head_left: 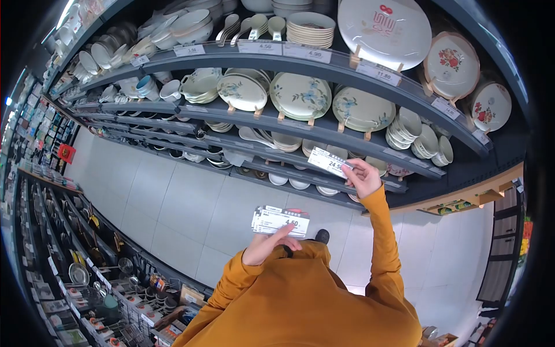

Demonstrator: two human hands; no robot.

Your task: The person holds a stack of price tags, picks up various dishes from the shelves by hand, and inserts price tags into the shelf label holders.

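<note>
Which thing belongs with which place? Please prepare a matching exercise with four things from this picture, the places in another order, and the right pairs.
1. card stack showing 4.50
2. single card
3. large white plate with red design
4. dark shoe

A. above the 11.80 label
B. in the right hand
C. on the tiled floor
D. in the left hand

Pairs: 1-D, 2-B, 3-A, 4-C

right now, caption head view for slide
Left hand holding price labels, right hand a single label, beside crockery shelves

Right arm [383, 243] extended, right hand [364, 177] pinching; left arm [230, 283] bent, left hand [269, 245] gripping
</note>
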